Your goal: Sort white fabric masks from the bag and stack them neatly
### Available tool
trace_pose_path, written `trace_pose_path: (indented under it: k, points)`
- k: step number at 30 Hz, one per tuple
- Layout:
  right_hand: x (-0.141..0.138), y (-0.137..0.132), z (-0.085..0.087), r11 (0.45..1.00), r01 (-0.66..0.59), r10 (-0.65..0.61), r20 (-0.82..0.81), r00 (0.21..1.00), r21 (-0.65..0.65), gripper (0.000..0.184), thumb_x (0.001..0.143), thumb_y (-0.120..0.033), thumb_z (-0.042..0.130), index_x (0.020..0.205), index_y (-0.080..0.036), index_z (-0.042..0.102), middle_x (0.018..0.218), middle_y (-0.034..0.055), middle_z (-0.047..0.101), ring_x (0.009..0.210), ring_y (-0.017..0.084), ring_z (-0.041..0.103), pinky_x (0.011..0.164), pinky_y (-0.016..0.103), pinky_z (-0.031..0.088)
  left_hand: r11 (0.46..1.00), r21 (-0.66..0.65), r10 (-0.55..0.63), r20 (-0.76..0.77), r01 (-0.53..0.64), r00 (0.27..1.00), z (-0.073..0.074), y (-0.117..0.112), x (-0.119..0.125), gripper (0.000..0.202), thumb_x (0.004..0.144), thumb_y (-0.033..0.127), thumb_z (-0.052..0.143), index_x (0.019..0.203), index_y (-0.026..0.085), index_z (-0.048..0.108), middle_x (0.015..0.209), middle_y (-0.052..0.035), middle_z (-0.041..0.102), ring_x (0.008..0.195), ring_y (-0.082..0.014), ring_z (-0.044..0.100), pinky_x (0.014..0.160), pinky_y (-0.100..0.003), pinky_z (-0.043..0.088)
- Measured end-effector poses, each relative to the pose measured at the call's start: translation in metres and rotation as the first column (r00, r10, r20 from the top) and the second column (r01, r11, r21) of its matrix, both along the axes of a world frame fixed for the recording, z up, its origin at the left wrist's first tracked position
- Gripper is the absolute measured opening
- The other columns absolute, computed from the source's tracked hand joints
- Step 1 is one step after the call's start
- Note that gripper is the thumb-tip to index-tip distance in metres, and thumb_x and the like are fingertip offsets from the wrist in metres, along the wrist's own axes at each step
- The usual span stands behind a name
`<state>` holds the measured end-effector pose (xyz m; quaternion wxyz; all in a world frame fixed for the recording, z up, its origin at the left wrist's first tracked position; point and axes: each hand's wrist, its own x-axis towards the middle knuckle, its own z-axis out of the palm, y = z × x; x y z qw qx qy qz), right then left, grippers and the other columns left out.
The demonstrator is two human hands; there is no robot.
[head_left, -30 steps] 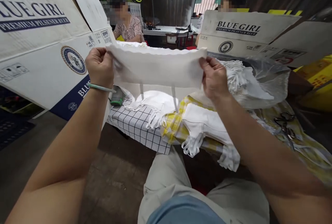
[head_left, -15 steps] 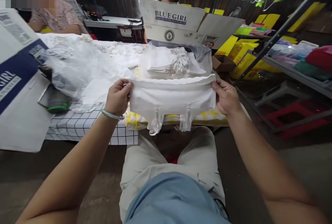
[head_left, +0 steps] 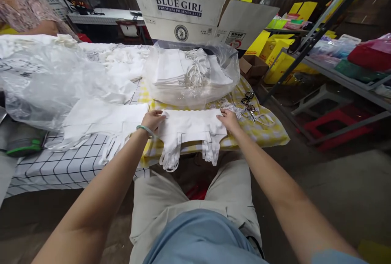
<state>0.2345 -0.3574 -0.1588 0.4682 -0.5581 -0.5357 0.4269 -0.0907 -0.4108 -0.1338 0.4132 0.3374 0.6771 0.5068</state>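
A white cloth piece with dangling straps (head_left: 191, 127) lies on top of a stack of the same pieces at the near edge of a table with a yellow checked cover (head_left: 269, 131). My left hand (head_left: 153, 120) rests on its left end and my right hand (head_left: 227, 118) on its right end, fingers laid flat on the fabric. The straps hang over the table edge above my knees. Another spread of white pieces (head_left: 104, 123) lies just left of my left hand.
A clear plastic bag of folded white pieces (head_left: 192, 74) sits behind the stack. Scissors (head_left: 249, 103) lie to the right. Crumpled plastic (head_left: 39, 80) covers the left table. A Blue Girl carton (head_left: 183, 13) stands behind. A person in a patterned top (head_left: 27, 11) sits far left. Shelving (head_left: 351, 76) at right.
I have lowered the white piece from in front of me onto the stack at the table edge. My hands went from gripping its ends to lying flat on it. My view tilted down and right.
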Motion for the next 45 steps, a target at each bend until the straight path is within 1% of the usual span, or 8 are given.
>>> trace_pose_path:
  k: [7,11,17,20,23,39,42,45]
  points:
    - [0.002,0.006,0.002,0.985,0.025,-0.075,0.293,0.953,0.173,0.029,0.073,-0.022,0.061,0.102,-0.016,0.064,0.096,0.0094,0.072,0.089,0.022,0.067,0.084,0.037,0.052,0.998,0.059,-0.015,-0.070,0.019,0.997,-0.004,0.014,-0.017,0.037,0.053,0.019,0.071,0.089,0.015,0.064,0.063,0.0032,0.058,0.055,-0.0105,0.053,0.055,-0.023,0.043]
    - [-0.010,0.003,0.005,0.971,0.002,-0.127,0.507,0.852,0.239,0.029,0.078,-0.019,0.055,0.104,-0.015,0.065,0.101,0.0120,0.071,0.092,0.024,0.065,0.087,0.039,0.050,0.999,0.030,-0.006,-0.351,0.018,0.936,-0.011,0.023,-0.017,0.034,0.062,0.021,0.067,0.095,0.016,0.065,0.073,-0.0014,0.065,0.068,-0.0155,0.061,0.072,-0.030,0.050]
    - [-0.019,-0.020,0.014,0.909,-0.203,-0.193,0.798,0.571,0.365,0.047,0.091,-0.025,0.043,0.135,-0.011,0.048,0.139,0.0163,0.050,0.129,0.028,0.044,0.109,0.046,0.031,0.953,0.064,-0.114,-0.832,0.297,0.543,-0.007,0.015,-0.005,0.044,0.084,0.022,0.045,0.126,0.011,0.055,0.128,-0.0152,0.059,0.116,-0.0247,0.055,0.102,-0.040,0.041]
    - [-0.018,-0.021,0.011,0.906,-0.361,-0.041,0.896,0.441,0.220,0.052,0.096,-0.036,0.035,0.143,-0.015,0.039,0.152,0.0106,0.033,0.142,0.027,0.024,0.116,0.050,0.016,0.883,-0.123,-0.276,-0.917,0.454,0.289,-0.009,0.006,0.000,0.051,0.093,0.035,0.035,0.138,0.015,0.046,0.149,-0.0119,0.038,0.140,-0.0270,0.029,0.115,-0.049,0.020]
    - [-0.015,-0.017,0.002,0.903,-0.427,0.131,0.918,0.373,0.044,0.059,0.097,-0.046,0.028,0.148,-0.016,0.030,0.156,0.0073,0.024,0.145,0.026,0.015,0.117,0.050,0.013,0.841,-0.327,-0.433,-0.884,0.432,0.175,-0.016,0.000,0.001,0.061,0.093,0.048,0.030,0.147,0.020,0.032,0.156,-0.0076,0.023,0.145,-0.0283,0.014,0.116,-0.053,0.012]
    - [-0.021,-0.017,0.006,0.920,-0.376,0.237,0.920,0.312,-0.110,0.067,0.095,-0.048,0.017,0.150,-0.010,0.024,0.157,0.0072,0.017,0.146,0.026,0.008,0.119,0.043,0.009,0.807,-0.461,-0.533,-0.838,0.369,0.119,-0.003,-0.004,0.010,0.066,0.093,0.053,0.023,0.150,0.019,0.024,0.157,-0.0079,0.016,0.145,-0.0294,0.010,0.115,-0.056,0.010]
    - [-0.022,-0.019,0.012,0.929,-0.341,0.250,0.923,0.291,-0.144,0.065,0.095,-0.047,0.020,0.150,-0.013,0.023,0.157,0.0059,0.017,0.146,0.027,0.010,0.118,0.047,0.012,0.825,-0.417,-0.482,-0.871,0.382,0.089,0.006,-0.006,0.011,0.058,0.092,0.049,0.035,0.142,0.020,0.041,0.152,-0.0108,0.032,0.142,-0.0323,0.024,0.113,-0.059,0.016]
    - [-0.023,-0.022,0.027,0.939,-0.339,0.168,0.942,0.291,-0.063,0.054,0.094,-0.041,0.034,0.139,-0.015,0.046,0.148,0.0122,0.040,0.138,0.033,0.033,0.111,0.053,0.026,0.855,-0.169,-0.266,-0.955,0.491,0.134,0.028,0.001,0.008,0.035,0.091,0.035,0.041,0.114,0.020,0.063,0.125,-0.0124,0.061,0.117,-0.0275,0.056,0.103,-0.049,0.040]
